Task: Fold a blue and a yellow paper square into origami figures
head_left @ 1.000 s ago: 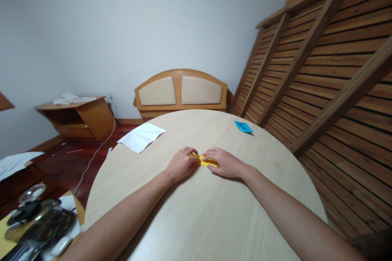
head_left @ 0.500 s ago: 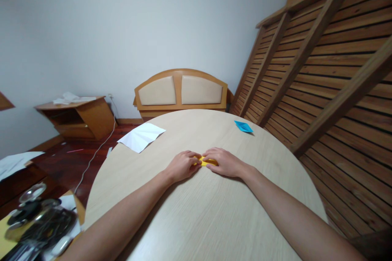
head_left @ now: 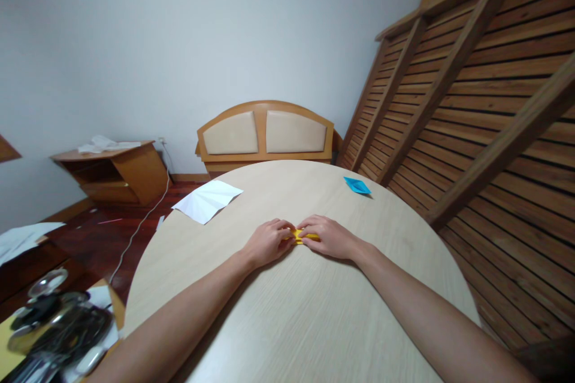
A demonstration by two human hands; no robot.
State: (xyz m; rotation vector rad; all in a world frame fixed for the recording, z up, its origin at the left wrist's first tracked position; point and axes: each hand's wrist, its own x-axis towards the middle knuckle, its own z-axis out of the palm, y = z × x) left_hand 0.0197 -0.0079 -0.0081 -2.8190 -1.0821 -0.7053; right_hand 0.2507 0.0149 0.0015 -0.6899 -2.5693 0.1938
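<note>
Your two hands have slid closer together since a second ago, and less of the small folded yellow paper (head_left: 302,235) shows between them now. Your fingertips meet right over it. The fingers of your left hand (head_left: 266,242) are curled down, with the tips pushing on the left end of the paper. The fingers of your right hand (head_left: 327,236) lie flatter, close together, and they press on the right end. Both hands are pinned down on the paper, not lifting it. It looks like you hold it this way to keep it flat and still, maybe to make a crease sharp.

The yellow paper sits near the middle of the round, pale wooden table (head_left: 309,323). The paper looks thin and stiff, with a pointy edge. How many folds it has I cannot tell, because your fingers hide most of it. The table top is smooth, with fine lines running across it, so paper could slide on it easily.

Farther out, a small blue folded paper shape (head_left: 357,185) lies by the far right edge, well apart from your hands. A white creased sheet of paper (head_left: 207,200) hangs over the far left edge. Behind the table stands a wooden bench back with tan pads (head_left: 266,131). To the right is a wall of dark wooden slats (head_left: 485,102).
</note>
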